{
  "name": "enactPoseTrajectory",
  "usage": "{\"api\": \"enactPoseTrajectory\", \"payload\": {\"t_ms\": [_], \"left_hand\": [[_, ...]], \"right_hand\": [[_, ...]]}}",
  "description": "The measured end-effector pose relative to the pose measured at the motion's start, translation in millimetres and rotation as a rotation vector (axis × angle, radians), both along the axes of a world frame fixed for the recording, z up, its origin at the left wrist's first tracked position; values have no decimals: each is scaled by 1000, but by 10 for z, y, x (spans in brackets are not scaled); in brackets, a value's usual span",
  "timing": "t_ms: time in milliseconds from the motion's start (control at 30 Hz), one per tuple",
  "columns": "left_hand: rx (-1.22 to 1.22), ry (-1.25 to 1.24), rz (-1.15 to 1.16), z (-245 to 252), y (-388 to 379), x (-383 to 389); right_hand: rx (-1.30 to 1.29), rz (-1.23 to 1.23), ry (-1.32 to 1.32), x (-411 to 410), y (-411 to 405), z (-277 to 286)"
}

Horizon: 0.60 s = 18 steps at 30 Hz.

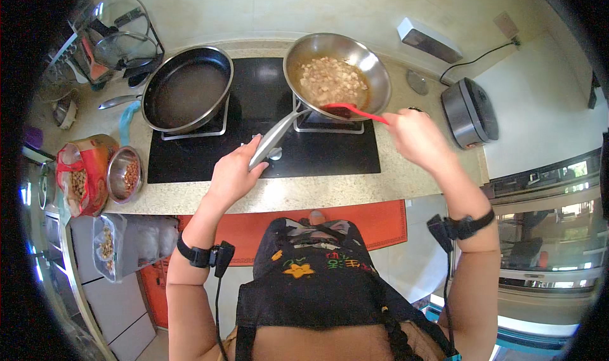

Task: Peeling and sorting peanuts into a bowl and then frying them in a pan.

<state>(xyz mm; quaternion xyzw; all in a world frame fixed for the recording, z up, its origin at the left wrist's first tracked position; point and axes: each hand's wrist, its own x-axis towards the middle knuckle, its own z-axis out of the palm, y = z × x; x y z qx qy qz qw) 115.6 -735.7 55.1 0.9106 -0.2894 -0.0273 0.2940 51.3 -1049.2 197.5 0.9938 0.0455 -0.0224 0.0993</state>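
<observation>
A stainless steel frying pan sits over the right burner, with chopped pale food in oily brown liquid inside it. My left hand grips the pan's metal handle, which points down and left. In my right hand is the handle of a red spatula. The spatula's head lies inside the near side of the pan, against or close to the food; its tip is partly hidden. To the left, a dark nonstick pan rests over the other burner with nothing visible in it.
The black glass cooktop is set in a speckled counter. A steel bowl of peanuts and a red bag stand left. Glass lids lean in a rack behind. A grey appliance is at right.
</observation>
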Motion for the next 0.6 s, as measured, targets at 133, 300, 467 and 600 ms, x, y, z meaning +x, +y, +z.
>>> {"api": "enactPoseTrajectory", "payload": {"t_ms": [133, 300, 467, 600], "left_hand": [[-2, -24, -13, 45, -3, -8], [37, 49, 46, 53, -23, -24], [13, 14, 77, 99, -71, -51], [32, 93, 176, 154, -148, -116]], "right_hand": [[-15, -28, -134, 286, -69, -324], [163, -189, -72, 439, -425, 462], [204, -159, -90, 807, -959, 747], [132, -263, 20, 1265, -1684, 415]]}}
